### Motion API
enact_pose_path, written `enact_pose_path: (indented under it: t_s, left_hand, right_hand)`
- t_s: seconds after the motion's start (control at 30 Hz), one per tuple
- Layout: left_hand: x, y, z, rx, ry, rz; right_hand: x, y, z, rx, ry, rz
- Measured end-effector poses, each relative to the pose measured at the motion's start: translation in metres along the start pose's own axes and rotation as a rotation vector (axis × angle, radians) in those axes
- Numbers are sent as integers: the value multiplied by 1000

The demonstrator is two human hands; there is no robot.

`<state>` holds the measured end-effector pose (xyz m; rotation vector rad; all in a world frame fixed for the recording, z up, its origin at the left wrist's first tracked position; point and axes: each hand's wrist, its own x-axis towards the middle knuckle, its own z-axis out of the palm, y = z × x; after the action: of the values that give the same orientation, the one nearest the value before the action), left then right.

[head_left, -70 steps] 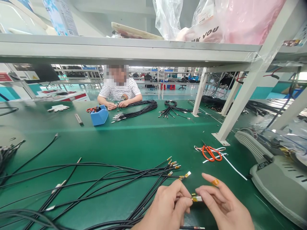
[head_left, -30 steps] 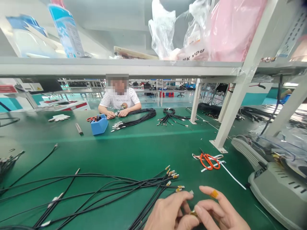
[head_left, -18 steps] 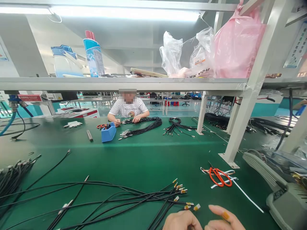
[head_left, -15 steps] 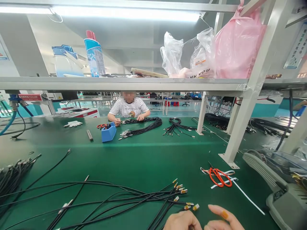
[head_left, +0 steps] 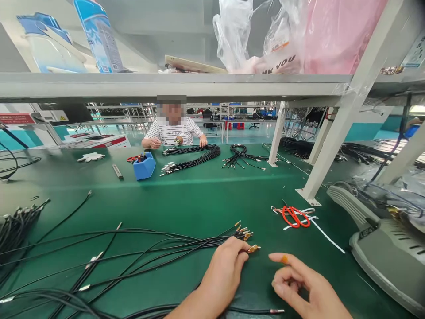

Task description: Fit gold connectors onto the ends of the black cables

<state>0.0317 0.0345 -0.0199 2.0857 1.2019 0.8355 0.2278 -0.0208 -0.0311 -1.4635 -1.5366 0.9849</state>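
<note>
My left hand is closed on the end of a black cable, whose yellow-wrapped metal tip sticks out past the fingertips. Beside it lie more black cables with similar tips, fanned out on the green tabletop. My right hand hovers just right of that tip, index finger stretched out and the others loosely curled, with nothing held between them. A small orange-yellow patch is on its index finger. Another cable passes below my left wrist.
Orange-handled scissors lie on white strips at the right, near a shelf post and a grey device. A blue holder and a seated person are across the table. A cable bundle lies far left.
The view has tipped downward. My left hand has moved up and forward onto the cable tips and holds one. My right hand has come further into view, beside it.
</note>
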Motion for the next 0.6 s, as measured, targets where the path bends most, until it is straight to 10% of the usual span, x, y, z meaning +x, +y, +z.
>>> enact_pose_path:
  t_s: [0.33, 0.5, 0.6]
  left_hand:
    - [-13, 14, 5, 26, -57, 316]
    - [-14, 21, 7, 20, -267, 106]
    - [-12, 25, 1, -78, -165, -23]
  right_hand:
    - [0, 0, 2, 56, -115, 47]
    - [3, 0, -2, 257, -52, 90]
    - [1, 4, 0, 315, 12, 108]
